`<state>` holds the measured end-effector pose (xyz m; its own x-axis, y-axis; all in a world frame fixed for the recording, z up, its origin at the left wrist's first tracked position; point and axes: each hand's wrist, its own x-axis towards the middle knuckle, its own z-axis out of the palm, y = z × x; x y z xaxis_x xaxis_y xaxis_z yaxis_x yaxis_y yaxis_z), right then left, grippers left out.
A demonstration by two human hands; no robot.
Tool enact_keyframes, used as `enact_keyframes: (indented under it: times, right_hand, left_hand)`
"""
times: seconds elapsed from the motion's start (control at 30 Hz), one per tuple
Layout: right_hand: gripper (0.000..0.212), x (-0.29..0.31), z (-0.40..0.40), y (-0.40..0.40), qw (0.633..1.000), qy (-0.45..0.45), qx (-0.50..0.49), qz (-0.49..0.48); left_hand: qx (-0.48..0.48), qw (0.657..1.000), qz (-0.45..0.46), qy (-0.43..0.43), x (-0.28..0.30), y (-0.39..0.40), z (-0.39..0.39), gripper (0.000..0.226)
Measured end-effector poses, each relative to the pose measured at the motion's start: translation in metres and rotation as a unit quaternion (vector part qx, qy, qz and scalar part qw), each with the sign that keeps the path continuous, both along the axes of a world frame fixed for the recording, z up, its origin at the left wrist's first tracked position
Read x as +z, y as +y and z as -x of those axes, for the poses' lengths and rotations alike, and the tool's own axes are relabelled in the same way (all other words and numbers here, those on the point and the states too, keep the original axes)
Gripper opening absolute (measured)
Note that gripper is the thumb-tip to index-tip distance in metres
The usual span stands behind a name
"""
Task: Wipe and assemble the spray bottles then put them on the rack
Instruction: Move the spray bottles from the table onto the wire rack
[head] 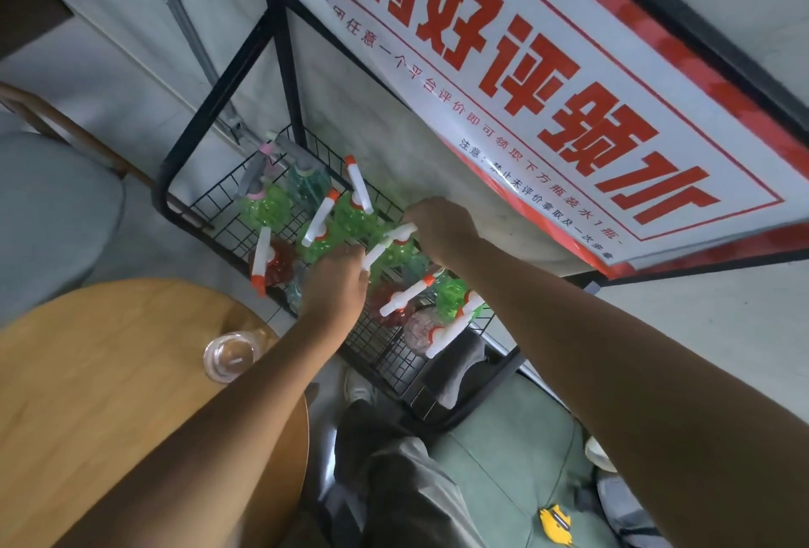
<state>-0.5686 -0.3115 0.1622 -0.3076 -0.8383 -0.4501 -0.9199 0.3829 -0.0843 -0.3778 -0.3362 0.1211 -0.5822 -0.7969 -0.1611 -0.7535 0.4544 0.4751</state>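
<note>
From the head camera, both of the person's arms reach out over a black wire rack (396, 366) standing against the wall. The left hand (335, 285) has its fingers curled round the nozzle end of a white spray head (387, 243), and the right hand (440, 223) grips the other end of that same head, which sits on a green spray bottle (400, 254) standing near the middle of the rack's shelf. More spray bottles are set upright across the shelf: a red one (278, 265) by the near left edge, green ones (350, 215) toward the back edge by the wall, and further red, pinkish and green ones (451, 296) toward the right end. Most carry white heads with orange tips, tilted at differing angles. A grey cloth (459, 366) hangs over the rack's right front corner. Above the rack a large white and red sign (547, 79) with Chinese characters leans overhead. At lower left stands a round wooden table (109, 394), with a clear plastic cup (230, 355) resting near the edge closest to the rack.
</note>
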Motion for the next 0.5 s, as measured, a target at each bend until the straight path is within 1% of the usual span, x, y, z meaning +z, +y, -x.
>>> enact_keyframes:
  times: [0.1,0.23,0.3,0.37,0.43,0.5]
  right_hand:
    - [0.057,0.0,0.005,-0.001,1.0,-0.018,-0.011,0.018]
    - [0.045,0.006,0.004,-0.002,1.0,-0.005,0.016,0.02]
    - [0.042,0.01,0.0,-0.005,0.999,-0.006,0.018,0.042]
    - [0.053,0.011,-0.005,-0.011,0.996,-0.023,0.018,0.088]
    - [0.063,0.011,-0.01,-0.023,0.989,-0.035,0.062,0.129]
    - [0.066,0.007,-0.011,-0.038,0.98,-0.024,0.141,0.14]
  left_hand:
    - [0.002,1.0,-0.006,-0.002,0.0,0.001,0.001,0.012]
    - [-0.022,0.999,-0.011,0.028,0.006,-0.003,-0.003,0.017]
    - [-0.012,0.998,0.003,0.06,0.012,-0.011,-0.008,0.018]
    - [0.017,0.995,0.034,0.094,0.017,-0.022,-0.015,0.019]
    - [0.044,0.992,0.05,0.107,0.017,-0.038,-0.02,0.021]
    - [0.055,0.994,0.04,0.087,0.011,-0.056,-0.021,0.023]
